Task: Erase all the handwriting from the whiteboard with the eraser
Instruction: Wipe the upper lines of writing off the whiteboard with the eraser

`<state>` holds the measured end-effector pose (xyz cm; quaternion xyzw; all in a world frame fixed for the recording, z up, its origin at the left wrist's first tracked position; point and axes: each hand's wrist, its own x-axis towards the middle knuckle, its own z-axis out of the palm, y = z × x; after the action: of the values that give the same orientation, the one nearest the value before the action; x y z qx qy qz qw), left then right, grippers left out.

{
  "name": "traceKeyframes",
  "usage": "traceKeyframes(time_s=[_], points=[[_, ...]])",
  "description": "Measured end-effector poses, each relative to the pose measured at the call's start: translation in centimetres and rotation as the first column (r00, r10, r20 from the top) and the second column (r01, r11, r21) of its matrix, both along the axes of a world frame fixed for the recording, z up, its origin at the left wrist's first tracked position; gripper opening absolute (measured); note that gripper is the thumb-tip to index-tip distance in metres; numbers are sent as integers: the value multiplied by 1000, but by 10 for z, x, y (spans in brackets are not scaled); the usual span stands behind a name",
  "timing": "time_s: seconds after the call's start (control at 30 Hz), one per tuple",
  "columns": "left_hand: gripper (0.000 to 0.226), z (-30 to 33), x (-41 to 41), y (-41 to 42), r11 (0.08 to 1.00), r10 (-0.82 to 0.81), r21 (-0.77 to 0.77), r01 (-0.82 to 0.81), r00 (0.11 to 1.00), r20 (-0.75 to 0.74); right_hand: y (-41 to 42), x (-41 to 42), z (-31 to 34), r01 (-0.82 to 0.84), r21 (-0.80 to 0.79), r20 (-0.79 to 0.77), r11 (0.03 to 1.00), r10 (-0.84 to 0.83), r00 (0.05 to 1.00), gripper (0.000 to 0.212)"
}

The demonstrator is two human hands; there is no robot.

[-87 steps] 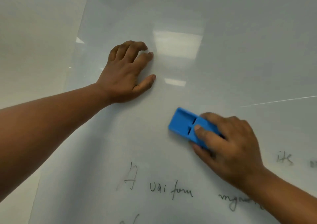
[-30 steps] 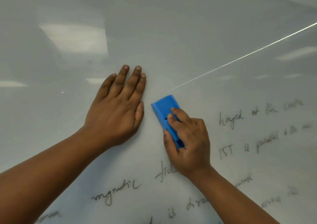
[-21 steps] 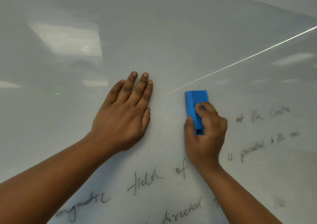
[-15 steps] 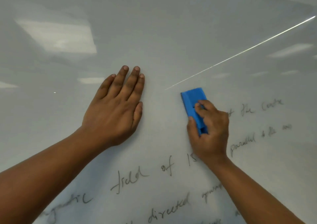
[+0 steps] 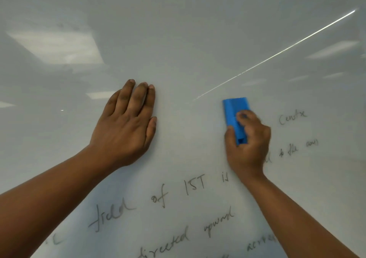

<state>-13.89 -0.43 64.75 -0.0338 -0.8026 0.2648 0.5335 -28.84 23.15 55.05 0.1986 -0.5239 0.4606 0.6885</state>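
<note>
Since half a second ago my right hand (image 5: pixel 247 139) has slid the blue eraser (image 5: pixel 235 117) rightward, wiping the words left of "Centre" (image 5: pixel 292 117). It grips the eraser, thumb and fingers curled round it, pressed against the whiteboard (image 5: pixel 178 40). My left hand (image 5: pixel 126 127) lies flat on the board, fingers straight, above the remaining handwriting (image 5: pixel 178 194).

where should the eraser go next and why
Probably slide the eraser rightward: the right hand holds it against the whiteboard, and the word "centre" sits unerased just to its right on that line. The left hand rests flat on the board.

Head view, close, facing whiteboard (image 5: pixel 178 40).
</note>
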Motion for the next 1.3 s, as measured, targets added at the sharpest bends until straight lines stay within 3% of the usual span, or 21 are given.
traceKeyframes(time_s=[0.07,0.2,0.27,0.4,0.5,0.6,0.7,0.77,0.87,0.9,1.07,1.1,1.2,1.3], points=[[70,0,-5,9,1000,-2,0,2,1000,12,-1,-2,2,37,-77,56,996,-32,998,30],[71,2,-24,38,999,-20,-30,21,999,43,-31,12,-20,0,271,-129,963,37,991,30],[71,2,-33,50,999,-23,-47,26,998,56,-10,3,-22,-8,314,-126,949,51,991,30],[68,-1,-48,69,998,-22,-66,25,999,45,69,-40,-4,-10,-64,47,998,13,999,32],[68,0,-57,80,997,-21,-78,24,999,34,79,-50,12,16,-130,97,991,-3,995,32],[67,2,-67,93,996,-20,-89,22,999,25,53,-40,1,6,114,-65,993,1,998,32],[68,5,-76,107,993,-22,-118,27,999,39,64,-43,-9,14,371,-173,928,54,983,29],[68,4,-82,115,991,-23,-134,29,999,44,92,-60,-2,47,282,-165,958,0,986,30],[67,2,-91,130,989,-23,-147,30,999,49,127,-82,17,26,-69,42,997,-23,999,31],[67,2,-95,136,989,-26,-147,33,998,49,126,-84,20,26,-105,76,994,-18,997,32],[67,3,-115,160,985,-49,-163,57,998,50,124,-90,-8,23,241,-137,970,11,990,34],[67,3,-118,162,984,-52,-170,59,998,47,137,-98,-8,3,223,-127,975,26,992,34],[66,2,-122,166,982,-56,-178,60,998,27,181,-119,8,-95,-26,-11,995,95,995,32],[66,1,-124,169,982,-54,-177,58,998,22,184,-123,15,-67,-164,61,984,78,995,31]])
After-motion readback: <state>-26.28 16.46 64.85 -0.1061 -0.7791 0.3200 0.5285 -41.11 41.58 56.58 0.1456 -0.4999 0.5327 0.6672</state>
